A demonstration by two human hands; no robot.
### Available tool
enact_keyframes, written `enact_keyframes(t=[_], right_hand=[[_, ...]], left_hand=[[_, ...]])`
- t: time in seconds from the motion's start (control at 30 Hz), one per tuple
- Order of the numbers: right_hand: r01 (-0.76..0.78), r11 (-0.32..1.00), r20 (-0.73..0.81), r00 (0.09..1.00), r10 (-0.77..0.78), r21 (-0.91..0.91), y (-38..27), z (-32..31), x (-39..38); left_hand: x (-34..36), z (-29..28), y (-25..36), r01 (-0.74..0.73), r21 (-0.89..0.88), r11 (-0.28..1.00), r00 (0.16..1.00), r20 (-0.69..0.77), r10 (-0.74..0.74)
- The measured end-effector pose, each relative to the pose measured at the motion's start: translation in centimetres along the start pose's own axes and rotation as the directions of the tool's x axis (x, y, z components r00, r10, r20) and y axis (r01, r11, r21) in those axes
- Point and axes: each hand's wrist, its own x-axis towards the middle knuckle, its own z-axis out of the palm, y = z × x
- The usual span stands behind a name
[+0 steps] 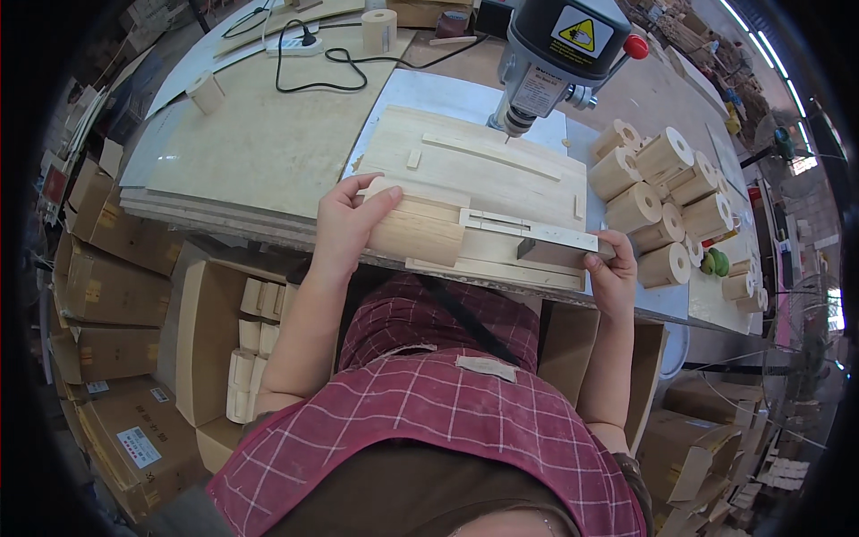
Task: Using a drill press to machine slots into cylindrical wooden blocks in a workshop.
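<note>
A pale wooden cylinder (416, 234) lies on its side at the near edge of the bench. My left hand (344, 224) is closed around its left end, thumb on top. From the cylinder's right end a slotted, light metal bar (532, 227) runs to the right, with a dark block-like face beneath it. My right hand (616, 276) pinches the bar's right end between thumb and fingers. Whether the bar touches the cylinder or only overlaps it, I cannot tell. Behind both hands lies a flat wooden board (492, 166) with thin strips on it.
A drill press (555, 63) with a red-knobbed handle stands over the board. Many drilled wooden cylinders (667, 157) are piled at the right. A black cable (349, 61) and a power strip (295, 46) lie at the back left. An open carton (210, 349) of wooden pieces sits below.
</note>
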Motion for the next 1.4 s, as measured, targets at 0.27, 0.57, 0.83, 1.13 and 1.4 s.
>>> enact_keyframes(t=[0.27, 0.57, 0.83, 1.13, 1.4], right_hand=[[-0.038, 0.998, 0.008, 0.999, 0.038, -0.052, 0.9, 2.4, 0.4], [0.032, 0.993, -0.038, 0.999, -0.037, -0.113, 3.5, 1.6, 3.7], [0.038, 0.5, -0.122, 0.952, -0.282, -0.865, 6.5, -0.3, 6.1], [-0.071, 0.598, -0.159, 0.983, -0.096, -0.798, 6.2, -0.2, 9.1], [-0.056, 0.569, -0.122, 0.989, -0.08, -0.821, 6.5, 1.0, 10.1]], left_hand=[[-0.7, 2.6, -1.6, 0.317, -0.225, 0.921, 0.935, 0.238, -0.264], [3.4, 5.5, -1.8, 0.06, -0.096, 0.994, 0.896, 0.443, -0.011], [7.1, 7.4, -6.9, -0.363, 0.34, 0.867, 0.906, 0.345, 0.244], [5.9, 8.7, -9.1, -0.405, 0.409, 0.817, 0.912, 0.122, 0.391], [6.6, 7.5, -9.4, -0.42, 0.394, 0.817, 0.905, 0.117, 0.408]])
